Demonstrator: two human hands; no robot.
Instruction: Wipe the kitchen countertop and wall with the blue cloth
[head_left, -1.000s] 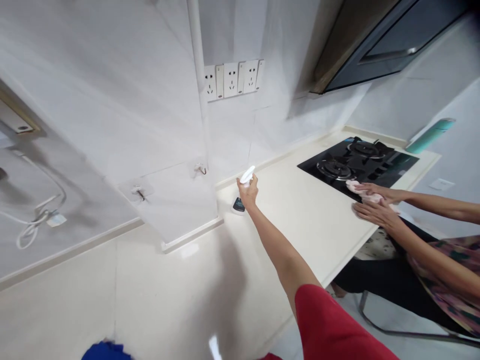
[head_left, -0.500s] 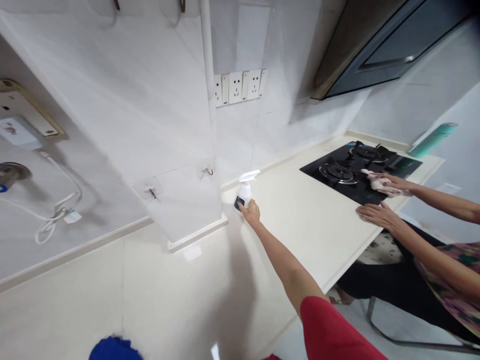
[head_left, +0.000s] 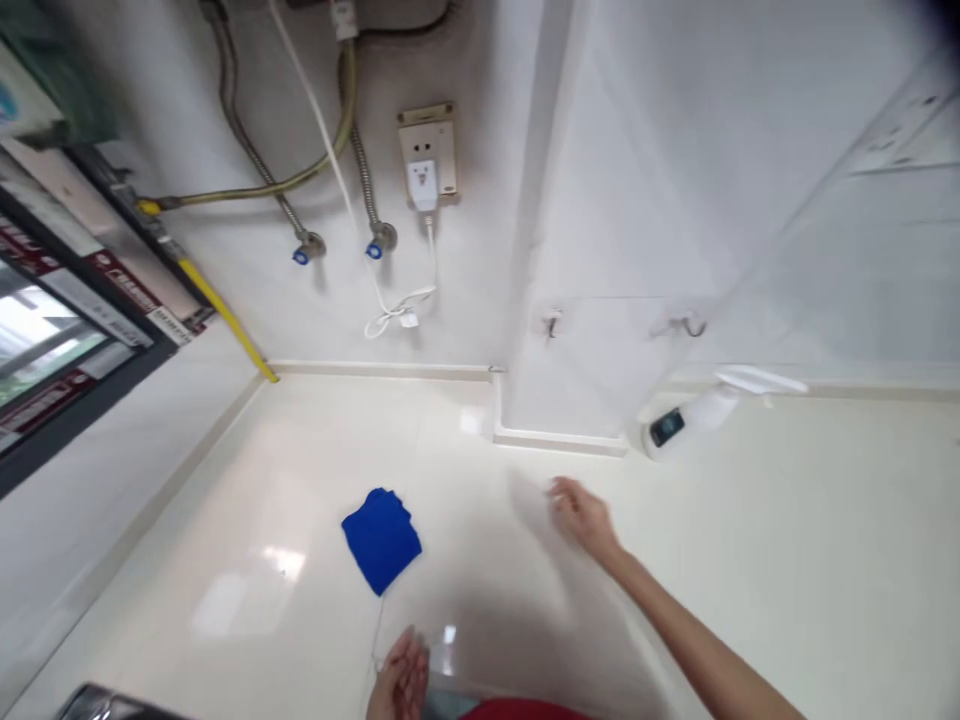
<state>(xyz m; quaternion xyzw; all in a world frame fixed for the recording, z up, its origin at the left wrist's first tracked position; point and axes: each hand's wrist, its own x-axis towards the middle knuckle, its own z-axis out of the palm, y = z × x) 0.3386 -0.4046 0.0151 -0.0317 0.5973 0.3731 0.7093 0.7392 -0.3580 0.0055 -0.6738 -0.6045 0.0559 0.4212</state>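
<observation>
A blue cloth (head_left: pixel 381 540) lies flat on the pale countertop (head_left: pixel 465 480). Just below it, at the bottom of the view, my left hand (head_left: pixel 403 675) is raised with loosely bent, slightly blurred fingers and nothing in them. My right hand (head_left: pixel 585 517) is over the counter to the right of the cloth, empty, its fingers loosely apart and smeared a little. Beyond that hand, a white spray bottle (head_left: pixel 697 420) with a dark label stands by the wall corner, touched by neither hand.
A boxed-out wall section (head_left: pixel 600 370) with two small hooks juts into the counter. Behind are a socket with a white plug (head_left: pixel 422 185), a looped cord (head_left: pixel 397 315), valves and a yellow gas pipe (head_left: pixel 225 315). A window (head_left: pixel 52 340) is at left, a dark shiny edge (head_left: pixel 105 703) bottom left.
My right hand has let go of the spray bottle and moved left. The view has turned left, bringing the whole cloth and my left hand in; the stove and the other person are out of view.
</observation>
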